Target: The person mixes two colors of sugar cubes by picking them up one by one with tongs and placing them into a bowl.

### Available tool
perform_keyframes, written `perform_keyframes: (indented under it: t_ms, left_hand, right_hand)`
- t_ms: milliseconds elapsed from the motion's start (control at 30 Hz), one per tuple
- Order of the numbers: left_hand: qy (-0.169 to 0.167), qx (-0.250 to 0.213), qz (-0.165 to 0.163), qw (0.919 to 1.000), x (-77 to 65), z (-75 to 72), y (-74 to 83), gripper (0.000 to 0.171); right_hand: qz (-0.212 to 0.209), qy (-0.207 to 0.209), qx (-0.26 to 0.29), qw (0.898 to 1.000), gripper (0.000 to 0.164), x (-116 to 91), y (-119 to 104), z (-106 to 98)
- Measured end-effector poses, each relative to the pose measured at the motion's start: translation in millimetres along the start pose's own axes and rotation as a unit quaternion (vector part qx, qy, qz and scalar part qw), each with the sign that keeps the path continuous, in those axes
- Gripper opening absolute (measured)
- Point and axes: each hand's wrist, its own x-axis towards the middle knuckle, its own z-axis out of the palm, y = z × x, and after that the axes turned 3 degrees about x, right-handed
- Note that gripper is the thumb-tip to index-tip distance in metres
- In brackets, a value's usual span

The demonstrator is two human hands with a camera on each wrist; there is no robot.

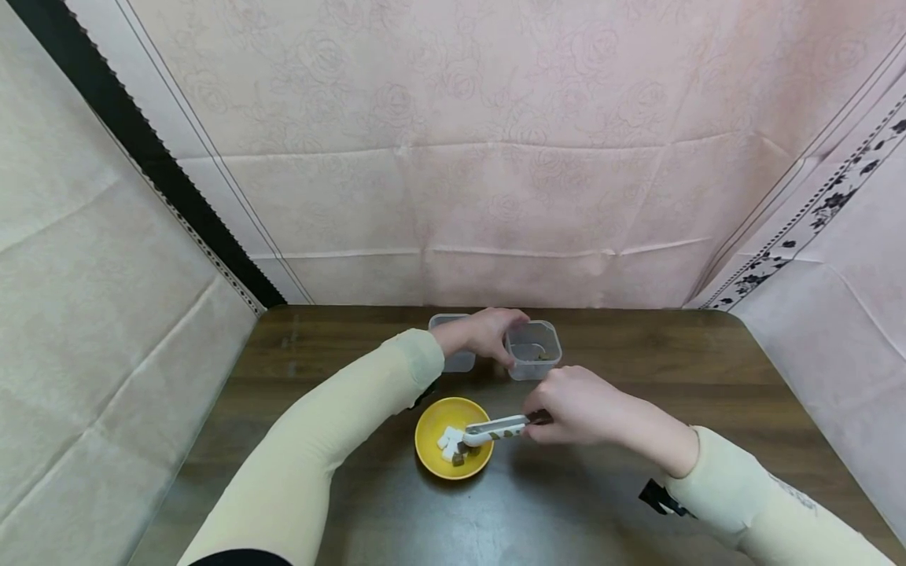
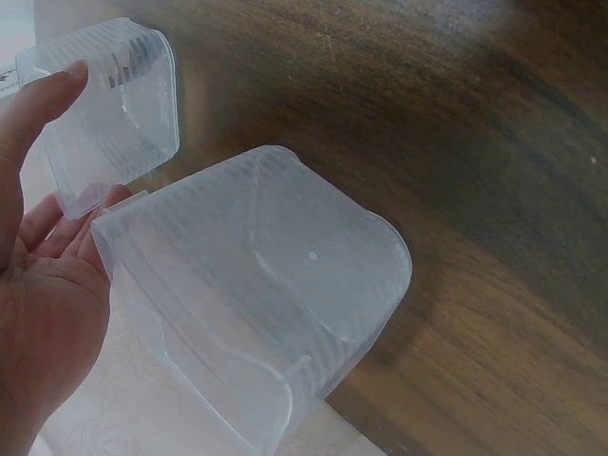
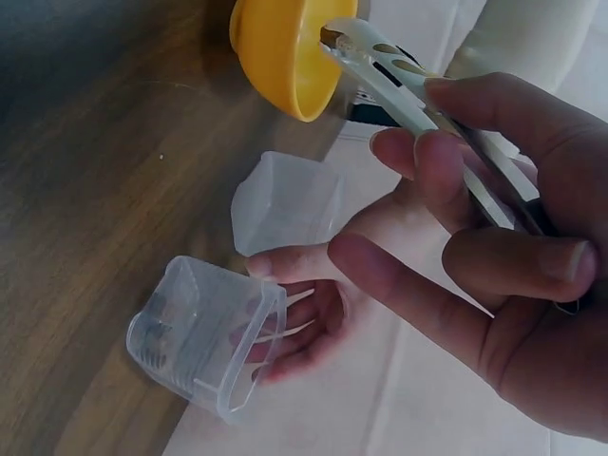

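Note:
My left hand (image 1: 488, 330) grips a clear plastic container (image 1: 532, 369) at its left side, thumb near the front corner and fingers toward the back. A few small brown bits (image 1: 543, 355) lie inside that container. My right hand (image 1: 576, 405) holds white-and-gold tongs (image 1: 495, 430), whose tips reach over a yellow bowl (image 1: 433, 417). Something brown (image 3: 331, 37) shows at the tong tips in the right wrist view. White cubes (image 1: 449, 439) and a brown cube (image 1: 458, 460) sit in the bowl.
A second clear container (image 2: 256, 256) stands left of the gripped one, partly under my left forearm in the head view. The brown wooden table (image 1: 354, 354) ends at a pale patterned cloth (image 1: 495, 196) behind. More cloth hangs at both sides.

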Motion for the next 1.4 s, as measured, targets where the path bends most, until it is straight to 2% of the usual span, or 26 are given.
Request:
perform_keyframes:
  t_ms: [133,367,700,900,1133,1400]
  left_hand:
    - [-0.001,0.001,-0.001,1.0,0.3,-0.1,-0.8,0.086]
    - [-0.005,-0.005,-0.003,1.0,-0.7,-0.7,0.4,0.085]
    - [-0.005,-0.014,-0.005,0.9999,-0.5,0.6,-0.5,0.085]
    - [-0.004,-0.014,-0.003,0.9999,-1.0,0.5,-0.1,0.086]
    - [-0.004,-0.007,0.0,1.0,1.7,1.8,-0.3,0.087]
    - [-0.008,-0.012,-0.007,0.9999,1.5,1.4,-1.0,0.085]
  right_hand:
    - [0.003,-0.019,-0.013,1.0,0.019,5.7,-1.3,0.3]
    - [0.004,-0.039,-0.032,0.999,0.03,14.6,-6.2,-0.8]
    - [0.021,-0.066,-0.026,0.997,0.024,21.0,-5.7,1.4]
    - [0.024,-0.05,-0.031,0.998,0.021,18.6,-4.6,-10.7]
    - [0.027,-0.012,-0.036,0.999,0.023,4.9,-0.3,-30.8]
    - [0.063,0.018,-0.061,0.996,0.021,-15.3,17.0,-52.5]
